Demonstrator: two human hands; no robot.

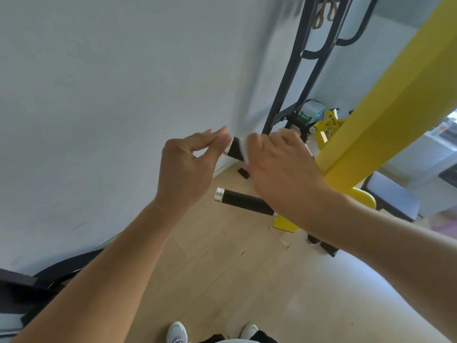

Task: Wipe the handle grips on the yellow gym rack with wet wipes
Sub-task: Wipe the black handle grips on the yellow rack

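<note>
The yellow gym rack post (385,100) slants across the right side. Two black foam handle grips stick out leftward from it. The upper handle grip (237,150) shows only a short black stretch between my hands. My right hand (279,167) is wrapped over it with a white wet wipe (245,152) pressed against the grip. My left hand (190,164) touches the upper grip's silver end cap with thumb and fingertips, the fingers loosely curled. The lower handle grip (243,201) is bare, with a silver cap at its left end.
A white wall (99,107) fills the left. A black metal frame (304,70) stands behind the rack. Dark equipment (29,288) sits at the lower left. A grey padded bench (393,196) is on the right. My shoes (176,331) stand on the light wooden floor.
</note>
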